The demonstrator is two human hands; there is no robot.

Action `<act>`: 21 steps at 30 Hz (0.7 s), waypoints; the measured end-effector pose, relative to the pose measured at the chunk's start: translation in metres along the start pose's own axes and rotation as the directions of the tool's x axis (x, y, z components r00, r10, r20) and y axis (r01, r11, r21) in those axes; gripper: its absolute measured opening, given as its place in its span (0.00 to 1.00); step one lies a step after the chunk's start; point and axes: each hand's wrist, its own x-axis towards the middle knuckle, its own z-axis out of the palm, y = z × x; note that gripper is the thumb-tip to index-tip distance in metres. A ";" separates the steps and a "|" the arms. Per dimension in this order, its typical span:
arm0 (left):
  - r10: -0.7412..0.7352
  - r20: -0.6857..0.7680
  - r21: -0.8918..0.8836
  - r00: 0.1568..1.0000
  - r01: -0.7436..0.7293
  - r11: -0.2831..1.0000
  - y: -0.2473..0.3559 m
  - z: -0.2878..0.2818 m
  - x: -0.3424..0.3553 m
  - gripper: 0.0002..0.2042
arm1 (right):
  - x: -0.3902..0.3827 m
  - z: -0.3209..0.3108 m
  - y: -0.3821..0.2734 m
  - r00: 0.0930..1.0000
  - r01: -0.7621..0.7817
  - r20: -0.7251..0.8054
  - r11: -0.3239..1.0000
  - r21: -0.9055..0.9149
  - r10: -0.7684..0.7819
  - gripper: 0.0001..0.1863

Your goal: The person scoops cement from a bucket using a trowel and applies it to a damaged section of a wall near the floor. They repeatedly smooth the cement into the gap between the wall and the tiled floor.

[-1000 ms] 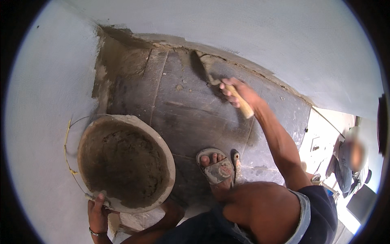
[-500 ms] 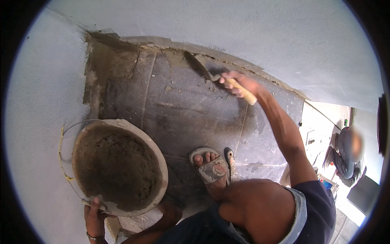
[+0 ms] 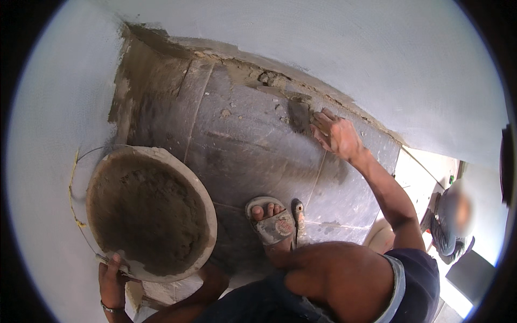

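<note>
At the lower left my left hand [image 3: 111, 282] grips the rim of a round bucket [image 3: 211, 215], thumb over the edge beside the wire handle's end. Wet grey-brown mortar [image 3: 145, 215] lies inside the bucket. My right hand [image 3: 339, 137] is closed round the trowel, low over the floor near the base of the far wall. The trowel's blade [image 3: 299, 114] points left by the mortar strip [image 3: 253, 75] along the wall's foot; its wooden handle is mostly hidden by my fingers. Mortar crumbs [image 3: 225, 113] lie on the tiles left of the blade.
Dark grey floor tiles [image 3: 242, 161] run between two pale walls that meet at the upper left. My sandalled foot [image 3: 273, 223] stands near the middle, beside a tool with a dark handle [image 3: 298, 207]. Another person [image 3: 451, 220] is at the far right, near a doorway.
My right hand has moved right and slightly down along the wall with the trowel, its wrist turned. Lumpy mortar now shows where the blade was. My left hand stays on the bucket.
</note>
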 end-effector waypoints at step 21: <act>0.042 0.093 -0.014 0.995 -0.041 0.999 -0.006 -0.006 0.003 0.27 | -0.088 0.005 0.026 0.905 -0.386 -0.058 0.871 0.304 0.421 0.16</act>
